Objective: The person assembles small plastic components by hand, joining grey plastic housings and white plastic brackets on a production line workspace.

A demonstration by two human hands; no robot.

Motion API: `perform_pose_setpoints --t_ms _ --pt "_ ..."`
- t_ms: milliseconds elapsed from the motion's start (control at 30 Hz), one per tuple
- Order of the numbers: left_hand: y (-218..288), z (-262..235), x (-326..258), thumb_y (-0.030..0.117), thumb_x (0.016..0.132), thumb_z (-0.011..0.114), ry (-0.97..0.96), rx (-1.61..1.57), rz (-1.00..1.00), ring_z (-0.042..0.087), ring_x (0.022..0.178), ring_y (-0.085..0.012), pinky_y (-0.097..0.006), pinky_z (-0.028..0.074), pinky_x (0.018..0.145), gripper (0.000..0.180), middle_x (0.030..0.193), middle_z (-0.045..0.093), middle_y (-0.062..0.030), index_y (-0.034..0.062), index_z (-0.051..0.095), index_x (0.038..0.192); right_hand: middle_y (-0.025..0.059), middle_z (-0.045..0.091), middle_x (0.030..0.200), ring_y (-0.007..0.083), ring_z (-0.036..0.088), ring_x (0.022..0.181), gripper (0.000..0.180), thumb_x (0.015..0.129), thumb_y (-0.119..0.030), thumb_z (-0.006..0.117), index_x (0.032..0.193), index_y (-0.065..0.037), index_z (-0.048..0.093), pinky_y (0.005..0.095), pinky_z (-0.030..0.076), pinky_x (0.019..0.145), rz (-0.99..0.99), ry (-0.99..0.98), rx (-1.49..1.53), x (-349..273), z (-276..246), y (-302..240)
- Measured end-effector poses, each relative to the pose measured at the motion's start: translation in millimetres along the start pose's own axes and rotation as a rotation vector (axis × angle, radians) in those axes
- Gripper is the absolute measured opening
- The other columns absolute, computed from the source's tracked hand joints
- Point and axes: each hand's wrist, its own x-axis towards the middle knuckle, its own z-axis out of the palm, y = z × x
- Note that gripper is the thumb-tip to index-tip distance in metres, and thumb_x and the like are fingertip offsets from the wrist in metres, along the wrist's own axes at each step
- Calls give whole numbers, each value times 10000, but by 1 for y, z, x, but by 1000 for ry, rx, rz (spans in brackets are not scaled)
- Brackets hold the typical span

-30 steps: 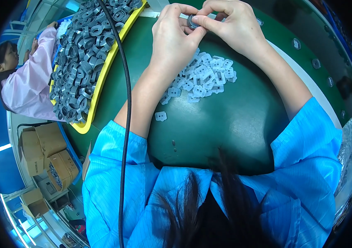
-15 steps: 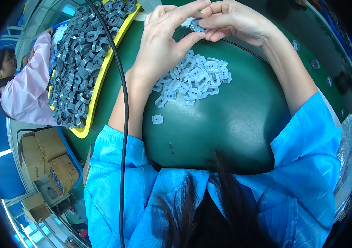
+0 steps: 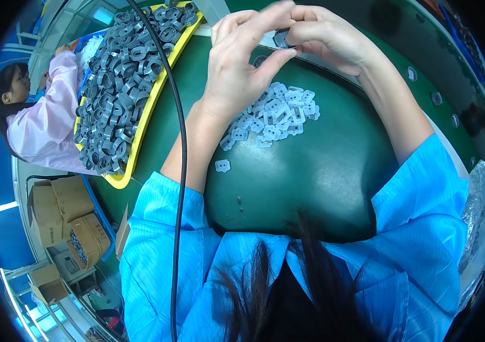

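Head view: pinching a grey part (image 3: 280, 39) in the right hand (image 3: 333, 37), with the left hand (image 3: 236, 68) loosely spread beside it.

Holds the grey part between the two hands, toward the far side of the green bench (image 3: 299, 182), gripped in bent right fingertips. Arches the left fingers over an outstretched thumb, leaving a wide gap, with the thumb tip just beside the right fingertips; cannot tell of any contact between left fingers and grey part. Shows a second grey part (image 3: 259, 60) close under the left hand, then a pile of translucent plates (image 3: 279, 114) below, one loose plate (image 3: 222, 166) near the left forearm, and a yellow tray (image 3: 135, 151) of grey rings (image 3: 123, 85) to the left.
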Motion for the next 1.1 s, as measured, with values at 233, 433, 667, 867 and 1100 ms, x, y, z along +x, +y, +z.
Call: perform_pose_setpoints --t_ms 233,433,667,867,1100 --pt "-19 -24 -2 248 760 773 -317 4 -668 580 873 -164 -294 493 696 420 917 629 -66 53 633 1105 45 592 759 126 534 655 108 771 -92 612 862 -37 590 241 437 606 78 418 -263 11 -34 10" --pt "-21 -10 -19 318 714 761 -461 127 -342 618 772 -259 -357 511 720 402 880 634 -159 15 689 968 58 605 772 164 569 716 230 765 -126 651 931 16 578 291 474 683 -115 628 -1237 -5 -43 9" --pt "-16 0 -14 271 776 738 -482 152 -585 542 713 -134 -256 456 654 324 817 604 -59 29 664 978 64 526 959 164 538 752 590 583 -103 788 1119 -69 544 305 480 665 82 -267 -1124 -56 4 -19" --pt "-42 13 -19 345 880 668 53 -579 -924 520 694 -63 -195 428 622 420 834 579 -1 7 545 1098 104 569 941 167 600 752 504 661 -56 746 1129 -31 563 311 500 688 5 -128 -1067 -39 6 -4" --pt "-38 -30 -19 353 939 573 164 -460 -984 532 791 -84 -233 441 701 382 895 585 -22 3 622 1084 22 594 900 80 545 799 349 794 -59 690 1122 0 586 233 476 766 -112 144 -837 -7 -17 21"
